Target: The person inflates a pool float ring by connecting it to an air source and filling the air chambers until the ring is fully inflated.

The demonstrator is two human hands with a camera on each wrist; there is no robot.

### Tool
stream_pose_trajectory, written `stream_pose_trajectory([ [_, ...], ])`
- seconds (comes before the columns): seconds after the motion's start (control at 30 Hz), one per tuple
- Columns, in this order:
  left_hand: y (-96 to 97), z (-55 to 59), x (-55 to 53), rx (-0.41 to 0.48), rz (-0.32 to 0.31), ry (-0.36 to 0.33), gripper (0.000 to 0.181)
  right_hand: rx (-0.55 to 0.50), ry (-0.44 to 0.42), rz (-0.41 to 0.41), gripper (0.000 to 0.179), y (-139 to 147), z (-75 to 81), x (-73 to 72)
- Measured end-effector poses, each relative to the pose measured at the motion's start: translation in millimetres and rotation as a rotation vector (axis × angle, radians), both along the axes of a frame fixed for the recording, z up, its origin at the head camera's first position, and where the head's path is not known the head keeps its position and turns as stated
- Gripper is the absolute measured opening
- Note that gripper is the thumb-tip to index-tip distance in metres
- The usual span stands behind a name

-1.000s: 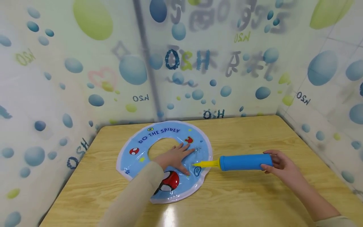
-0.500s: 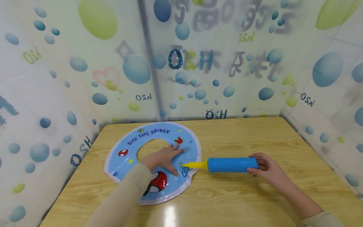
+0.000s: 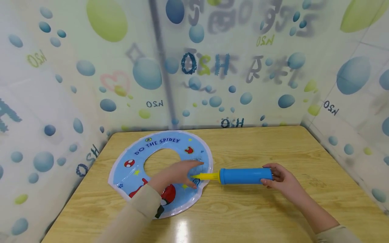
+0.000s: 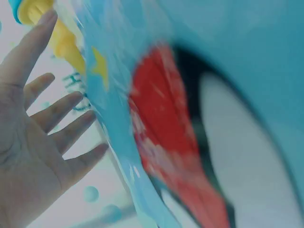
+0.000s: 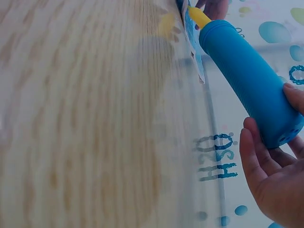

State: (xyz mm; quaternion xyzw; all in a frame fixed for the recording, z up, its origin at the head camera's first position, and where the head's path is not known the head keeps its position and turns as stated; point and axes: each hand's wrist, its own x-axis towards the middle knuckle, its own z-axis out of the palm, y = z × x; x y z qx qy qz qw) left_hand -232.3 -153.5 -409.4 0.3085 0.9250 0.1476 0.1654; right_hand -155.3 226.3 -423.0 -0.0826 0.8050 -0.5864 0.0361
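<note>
A flat, deflated light-blue swim ring (image 3: 126, 177) with "DO THE SPIDEY" lettering and red cartoon prints lies at the table's left. Over its right side hovers my left hand (image 3: 179, 173), thumb and fingers spread and straight in the left wrist view, holding nothing. A blue hand pump (image 3: 245, 176) points left, its yellow nozzle (image 3: 209, 176) overlapping the ring's right part beside the left fingertips. My right hand (image 3: 282, 180) grips the pump's right end with thumb and curled fingers; in the right wrist view the pump (image 5: 249, 78) hangs tilted between them.
Everything stands on a light wooden table (image 3: 258, 145). Walls of pale sheeting (image 3: 212, 111) with blue and green drops and "H2O" prints close it in at the back and both sides. The back wall meets the table's far edge.
My left hand has gone from lying flat and spread on the ring to being raised and turned beside the nozzle. The head view has shifted; ring and pump sit further left in it.
</note>
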Motion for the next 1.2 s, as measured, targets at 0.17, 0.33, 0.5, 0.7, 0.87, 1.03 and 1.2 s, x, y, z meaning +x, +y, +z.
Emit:
stream_pose_trajectory([
  [0.17, 16.8, 1.9, 9.2, 0.061, 0.003, 0.038, 0.08, 0.015, 0.008, -0.003, 0.055, -1, 1.4, -1.1],
  [0.33, 33.8, -3.4, 11.9, 0.166, 0.032, -0.012, 0.07, 0.024, 0.009, 0.001, 0.055, 0, 1.8, -1.7],
  [0.5, 50.5, -11.6, 10.8, 0.261, 0.098, -0.163, 0.059, 0.009, 0.003, 0.004, 0.055, 1, 2.4, -2.3],
  [0.7, 63.6, -14.9, 6.1, 0.281, 0.177, -0.255, 0.044, -0.009, 0.006, 0.008, 0.055, 1, 3.4, -2.2],
  [0.87, 67.8, -13.1, 3.8, 0.303, 0.177, -0.297, 0.041, -0.019, -0.006, 0.009, 0.055, 1, 5.5, -0.8],
  [1.03, 72.1, -9.9, 5.2, 0.343, 0.18, -0.335, 0.039, -0.01, 0.004, 0.003, 0.054, 3, 6.5, 0.0],
  [1.2, 73.0, -8.8, 7.5, 0.39, 0.223, -0.359, 0.04, -0.003, 0.009, 0.0, 0.054, 3, 6.2, -0.2],
])
